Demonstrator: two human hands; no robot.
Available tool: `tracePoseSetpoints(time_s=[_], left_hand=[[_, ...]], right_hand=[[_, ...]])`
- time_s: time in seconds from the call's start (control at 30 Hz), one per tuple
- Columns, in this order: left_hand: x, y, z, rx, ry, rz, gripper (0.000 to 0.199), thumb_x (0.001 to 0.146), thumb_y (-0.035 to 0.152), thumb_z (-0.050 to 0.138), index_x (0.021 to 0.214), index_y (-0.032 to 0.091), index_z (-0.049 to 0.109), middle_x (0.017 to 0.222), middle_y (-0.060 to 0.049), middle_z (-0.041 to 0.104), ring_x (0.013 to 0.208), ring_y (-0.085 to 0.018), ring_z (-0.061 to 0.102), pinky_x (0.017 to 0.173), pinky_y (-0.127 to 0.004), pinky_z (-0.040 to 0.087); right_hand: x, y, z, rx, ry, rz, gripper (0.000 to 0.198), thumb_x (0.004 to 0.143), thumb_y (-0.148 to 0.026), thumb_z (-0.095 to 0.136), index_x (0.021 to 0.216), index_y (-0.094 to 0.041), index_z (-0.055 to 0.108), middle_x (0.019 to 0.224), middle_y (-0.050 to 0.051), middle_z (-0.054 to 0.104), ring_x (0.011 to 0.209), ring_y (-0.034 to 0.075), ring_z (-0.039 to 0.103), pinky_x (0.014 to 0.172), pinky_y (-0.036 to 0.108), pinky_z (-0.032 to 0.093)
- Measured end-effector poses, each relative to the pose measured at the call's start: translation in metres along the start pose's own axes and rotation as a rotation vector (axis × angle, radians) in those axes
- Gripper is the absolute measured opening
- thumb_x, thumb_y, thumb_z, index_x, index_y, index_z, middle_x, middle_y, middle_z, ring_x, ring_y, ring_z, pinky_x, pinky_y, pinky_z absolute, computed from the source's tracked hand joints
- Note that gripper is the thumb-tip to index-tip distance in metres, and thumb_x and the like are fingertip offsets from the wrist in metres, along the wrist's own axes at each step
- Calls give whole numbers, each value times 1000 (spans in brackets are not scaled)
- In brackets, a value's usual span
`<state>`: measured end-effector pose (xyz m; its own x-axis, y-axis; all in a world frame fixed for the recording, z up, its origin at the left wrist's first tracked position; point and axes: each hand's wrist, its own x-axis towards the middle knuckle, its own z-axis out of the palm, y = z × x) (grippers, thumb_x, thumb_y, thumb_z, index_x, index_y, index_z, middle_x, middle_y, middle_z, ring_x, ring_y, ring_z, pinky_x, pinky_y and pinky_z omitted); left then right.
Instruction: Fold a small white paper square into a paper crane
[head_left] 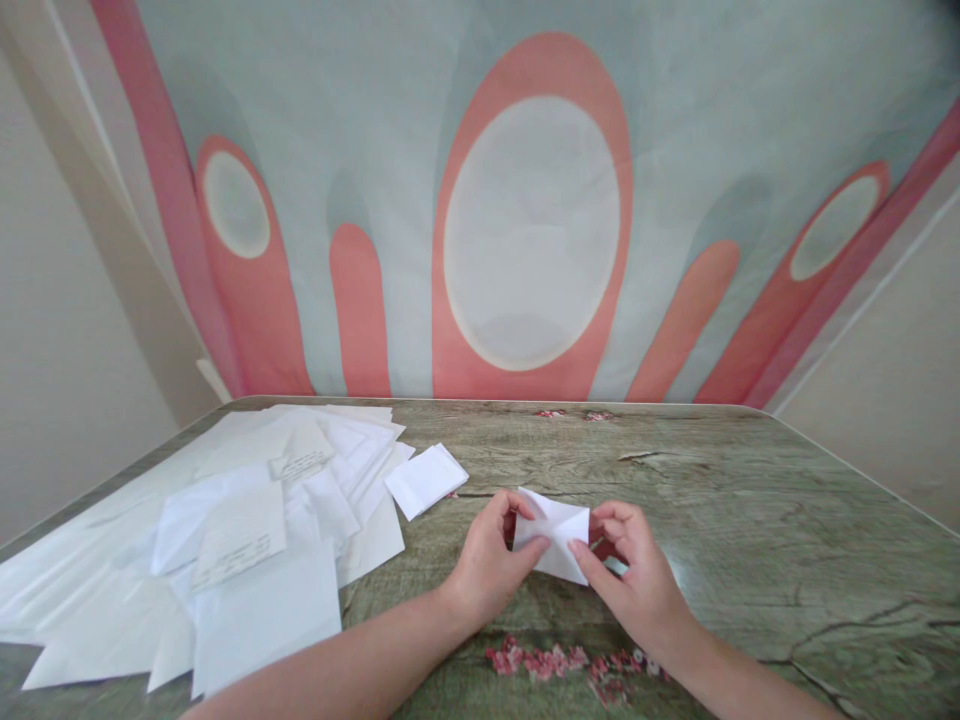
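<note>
Paper pile (274,600) on table (757,520), left. Stack (426,482) on table, just right of pile. Sheet (557,528) between left hand (489,562) and right hand (636,572), right of stack and nearer front. Backdrop (532,230) behind table's far edge.

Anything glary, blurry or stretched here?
Head view: pale sheen on the grey-brown wood-patterned tabletop beside the right hand; head view: print on the off-white square papers too soft to read; head view: coral-patterned grey-green backdrop flares outward, perhaps lens stretch.

Small white paper (557,526), creased, upper corners raised
</note>
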<state>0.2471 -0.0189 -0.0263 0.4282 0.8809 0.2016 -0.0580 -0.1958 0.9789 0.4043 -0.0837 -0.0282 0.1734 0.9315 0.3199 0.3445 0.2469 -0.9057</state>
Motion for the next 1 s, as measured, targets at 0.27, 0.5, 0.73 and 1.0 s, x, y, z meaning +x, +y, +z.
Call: tracePoseSetpoints(time_s=[0.27, 0.5, 0.73, 1.0], left_hand=[[1, 5, 3, -243, 13, -103, 51, 68, 14, 66, 104, 22, 31, 96, -2, 56, 68, -12, 59, 57, -22, 44], [3, 6, -2, -224, -138, -176, 41, 74, 24, 63, 109, 15, 44, 87, -7, 63, 73, -16, 59, 65, -27, 45], [4, 8, -1, -249, -52, -183, 25, 67, 24, 68, 86, 13, 56, 77, -3, 63, 68, -14, 56, 64, -24, 42], [4, 8, -4, -179, -81, -179, 18, 68, 27, 66, 79, 13, 63, 69, -2, 61, 58, -11, 51, 55, -21, 37]], right_hand=[[4, 0, -2, 133, -72, 169, 36, 83, -33, 54, 111, -22, 34, 89, 5, 66, 70, 18, 62, 61, 30, 47], [2, -4, -1, 222, -108, 173, 39, 81, -34, 56, 113, -23, 35, 92, 6, 67, 72, 19, 63, 63, 30, 48], [1, -5, -1, 170, -92, 153, 35, 79, -37, 58, 108, -22, 45, 88, 4, 66, 72, 18, 62, 62, 28, 48], [5, -1, -5, -56, -92, 49, 13, 82, -31, 54, 84, -20, 59, 73, 1, 58, 63, 15, 55, 55, 25, 44]])
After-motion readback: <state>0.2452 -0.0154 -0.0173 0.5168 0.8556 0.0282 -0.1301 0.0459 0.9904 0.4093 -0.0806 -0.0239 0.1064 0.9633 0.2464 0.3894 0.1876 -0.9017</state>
